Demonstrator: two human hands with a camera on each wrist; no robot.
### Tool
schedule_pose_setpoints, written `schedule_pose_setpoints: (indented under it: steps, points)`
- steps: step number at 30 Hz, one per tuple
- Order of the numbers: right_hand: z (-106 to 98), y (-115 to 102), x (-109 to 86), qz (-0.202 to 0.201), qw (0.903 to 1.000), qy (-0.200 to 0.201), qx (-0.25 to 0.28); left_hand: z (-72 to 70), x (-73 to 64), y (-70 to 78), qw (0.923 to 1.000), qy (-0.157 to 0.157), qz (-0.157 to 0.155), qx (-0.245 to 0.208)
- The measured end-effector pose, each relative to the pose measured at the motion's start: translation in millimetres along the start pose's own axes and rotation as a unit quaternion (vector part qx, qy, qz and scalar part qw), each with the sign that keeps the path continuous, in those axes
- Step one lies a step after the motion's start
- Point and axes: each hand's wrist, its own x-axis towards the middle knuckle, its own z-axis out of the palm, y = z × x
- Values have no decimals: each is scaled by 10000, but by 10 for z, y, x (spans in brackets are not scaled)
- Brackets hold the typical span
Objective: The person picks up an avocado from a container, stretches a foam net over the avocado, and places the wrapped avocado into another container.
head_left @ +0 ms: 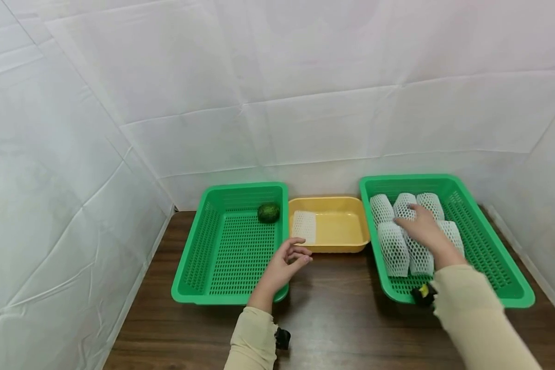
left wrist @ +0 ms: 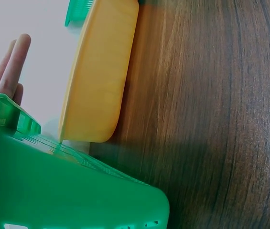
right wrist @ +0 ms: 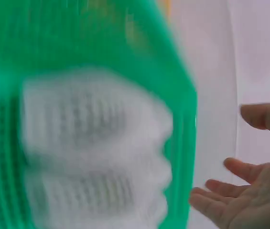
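My right hand [head_left: 421, 226] is over several white foam net sleeves [head_left: 393, 249] lying in rows in the right green basket [head_left: 495, 241]. In the right wrist view its fingers [right wrist: 249, 171] are spread and hold nothing, beside the blurred sleeves [right wrist: 87, 109]. My left hand [head_left: 283, 264] hovers by the near right corner of the left green basket [head_left: 231, 300], fingers loosely bent and nothing in them. The left wrist view shows its fingers [left wrist: 13, 67] extended above that basket's rim. A dark green mottled round fruit [head_left: 269, 213] sits in this basket's far right corner.
Between the baskets stands a shallow yellow tray [head_left: 342, 228] with one flat white foam net [head_left: 304, 226] at its left end. Everything rests on a dark wooden table [head_left: 333, 308]. White sheeting [head_left: 305, 92] closes off the back and both sides.
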Motion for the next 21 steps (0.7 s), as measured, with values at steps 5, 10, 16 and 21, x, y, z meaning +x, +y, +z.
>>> schedule_pose_setpoints:
  steps: [5, 10, 16, 21]
  points:
    - [566, -188, 15, -364, 9965, 298, 698, 9, 33, 1, 9999, 52, -64, -120]
    - [823, -157, 38, -383, 9950, 478, 786, 26, 53, 34, 10000, -13, -92, -3]
    - [861, -59, 44, -625, 9895, 548, 1181, 8, 88, -39, 9997, -68, -206, 112]
    - [896, -6, 18, -667, 9855, 595, 1441, -35, 157, -109, 9972, -309, -452, 507]
